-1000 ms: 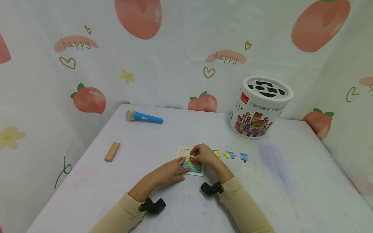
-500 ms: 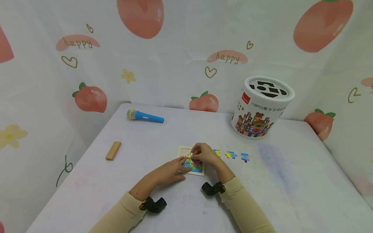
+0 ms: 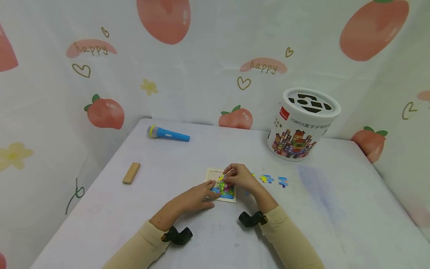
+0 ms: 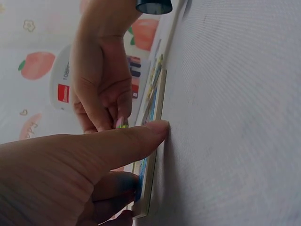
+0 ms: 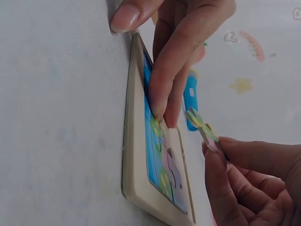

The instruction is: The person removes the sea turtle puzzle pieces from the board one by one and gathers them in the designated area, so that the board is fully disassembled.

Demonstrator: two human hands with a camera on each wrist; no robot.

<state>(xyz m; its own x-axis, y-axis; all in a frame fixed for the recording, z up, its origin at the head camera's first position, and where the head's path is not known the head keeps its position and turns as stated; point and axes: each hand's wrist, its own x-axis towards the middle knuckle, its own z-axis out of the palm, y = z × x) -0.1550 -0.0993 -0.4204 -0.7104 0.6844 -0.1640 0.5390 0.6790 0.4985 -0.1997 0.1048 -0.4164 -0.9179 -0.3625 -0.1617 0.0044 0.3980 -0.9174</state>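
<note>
In the right wrist view my right hand (image 5: 258, 183) pinches a small jigsaw piece (image 5: 204, 129) between thumb and fingers. The piece is yellow, green and pink, and it is held tilted just above a shallow wooden puzzle tray (image 5: 134, 165). Blue, green and pink pieces lie inside the tray. Fingers of my left hand (image 3: 196, 198) rest on the tray's left side and on its picture, fairly straight, while the thumb stays by the near edge in the left wrist view. From the head camera, my right hand hides part of the tray.
Loose jigsaw pieces (image 3: 267, 179) lie in a row right of the tray, one partly behind my right hand. A blue piece (image 3: 248, 193) shows near my right wrist. Farther off are a white tub (image 3: 299, 127), a toy microphone (image 3: 171, 134) and a wooden block (image 3: 131, 173).
My right hand and forearm have shifted a little to the right with the jigsaw piece, and a blue piece by the wrist now shows. The left hand stays on the tray.
</note>
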